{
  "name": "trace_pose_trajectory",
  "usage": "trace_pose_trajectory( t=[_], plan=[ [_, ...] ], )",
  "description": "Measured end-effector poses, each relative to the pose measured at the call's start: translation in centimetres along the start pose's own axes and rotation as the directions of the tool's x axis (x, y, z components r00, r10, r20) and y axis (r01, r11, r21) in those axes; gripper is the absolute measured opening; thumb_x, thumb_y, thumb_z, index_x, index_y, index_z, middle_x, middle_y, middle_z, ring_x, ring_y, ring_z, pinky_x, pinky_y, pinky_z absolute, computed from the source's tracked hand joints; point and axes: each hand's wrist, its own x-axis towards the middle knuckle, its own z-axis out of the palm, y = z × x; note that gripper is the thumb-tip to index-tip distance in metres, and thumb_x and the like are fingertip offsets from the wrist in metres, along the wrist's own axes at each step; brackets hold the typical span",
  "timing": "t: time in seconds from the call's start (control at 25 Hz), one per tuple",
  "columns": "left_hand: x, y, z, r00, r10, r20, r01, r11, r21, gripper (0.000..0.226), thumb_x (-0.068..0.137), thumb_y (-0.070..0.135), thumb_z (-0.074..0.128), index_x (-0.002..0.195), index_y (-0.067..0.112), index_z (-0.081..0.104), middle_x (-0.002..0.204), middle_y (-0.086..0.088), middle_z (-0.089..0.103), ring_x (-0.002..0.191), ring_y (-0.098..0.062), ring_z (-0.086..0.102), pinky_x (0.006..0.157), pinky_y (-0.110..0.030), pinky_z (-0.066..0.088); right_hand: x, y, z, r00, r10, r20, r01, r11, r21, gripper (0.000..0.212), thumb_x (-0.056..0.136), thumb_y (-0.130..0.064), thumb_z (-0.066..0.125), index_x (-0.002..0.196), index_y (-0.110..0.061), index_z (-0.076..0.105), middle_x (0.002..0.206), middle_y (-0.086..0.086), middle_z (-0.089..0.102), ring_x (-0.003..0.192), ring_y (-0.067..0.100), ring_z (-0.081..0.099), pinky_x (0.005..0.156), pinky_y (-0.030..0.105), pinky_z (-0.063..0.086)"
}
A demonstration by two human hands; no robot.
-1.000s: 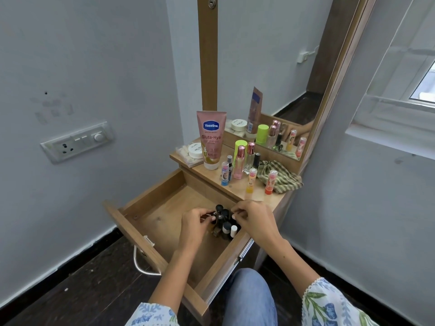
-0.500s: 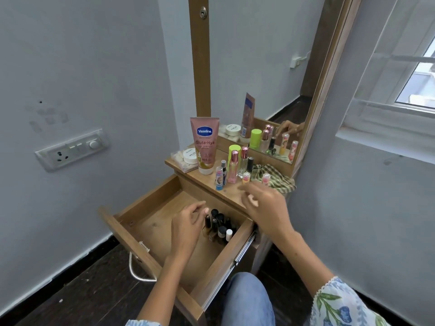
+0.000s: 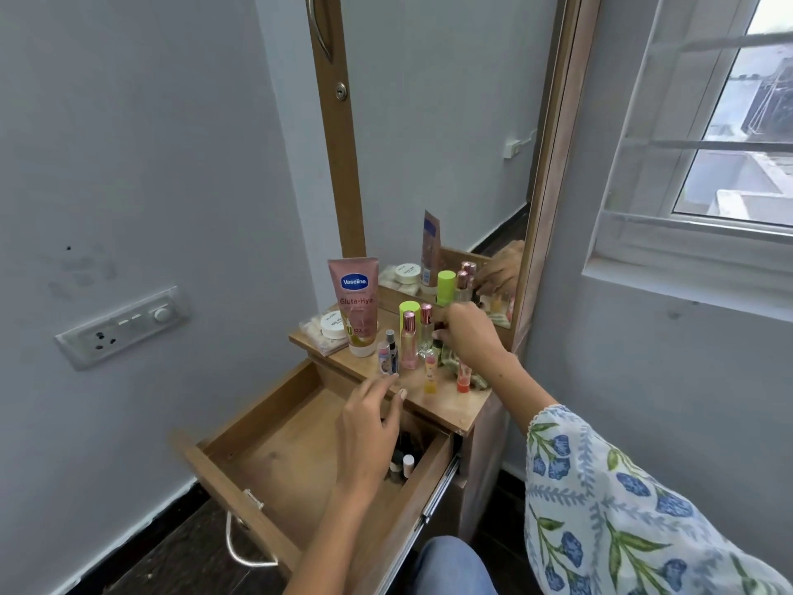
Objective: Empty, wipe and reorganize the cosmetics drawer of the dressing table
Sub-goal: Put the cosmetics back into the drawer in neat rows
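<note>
Clothing worn by the person
A white sleeve [image 3: 609,500] printed with blue flowers and green leaves is worn; blue jeans [image 3: 450,569] are seen.

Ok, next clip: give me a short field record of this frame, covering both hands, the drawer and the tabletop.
left hand: over the open drawer, fingers relaxed, holding nothing
right hand: on the tabletop among the bottles; its grip seems to close on a small dark item, unclear
drawer: pulled out, mostly bare, a few small bottles left in its right corner
tabletop: lotion tube, white jar, pink-capped bottles, lip balms, striped cloth
stage: emptying not yet finished
</note>
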Motion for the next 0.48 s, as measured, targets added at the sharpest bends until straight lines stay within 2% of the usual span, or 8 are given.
trace_pose_trajectory(
  t=[0.16, 0.36, 0.48],
  plan=[
    [0.5, 0.9, 0.1, 1.0, 0.008, -0.01, -0.008, 1.0, 0.001, 0.032, 0.091, 0.029, 0.061, 0.122, 0.02, 0.063, 0.126, 0.004, 0.062, 0.119, -0.01, 0.054, 0.099, -0.019, 0.034, -0.7, -0.4, -0.3, 0.997, -0.003, -0.078, 0.007, 0.999, 0.054, 0.014, 0.083, 0.006, 0.061, 0.089, -0.003, 0.071, 0.098, 0.012, 0.066, 0.091, 0.028, 0.063, 0.079, 0.038, 0.053],
    [1.2, 2.0, -0.2, 0.997, 0.024, -0.07, -0.033, 0.992, -0.119, 0.034, 0.088, 0.025, 0.066, 0.121, 0.024, 0.06, 0.127, 0.002, 0.062, 0.12, -0.012, 0.055, 0.104, -0.034, 0.043, -3.1, -1.6, -2.0, 0.971, -0.063, -0.232, 0.123, 0.96, 0.253, 0.016, 0.084, 0.001, 0.066, 0.096, -0.004, 0.073, 0.098, 0.009, 0.064, 0.089, 0.022, 0.061, 0.081, 0.034, 0.054],
    [1.6, 2.1, -0.6, 0.993, 0.026, -0.112, -0.046, 0.983, -0.178, 0.039, 0.086, 0.029, 0.066, 0.124, 0.022, 0.058, 0.127, 0.004, 0.06, 0.121, -0.006, 0.053, 0.104, -0.029, 0.043, -4.0, -3.0, -2.7, 0.959, -0.109, -0.261, 0.192, 0.928, 0.318, 0.012, 0.082, -0.003, 0.07, 0.092, -0.007, 0.074, 0.094, 0.004, 0.064, 0.087, 0.017, 0.059, 0.081, 0.032, 0.054]
  ],
)
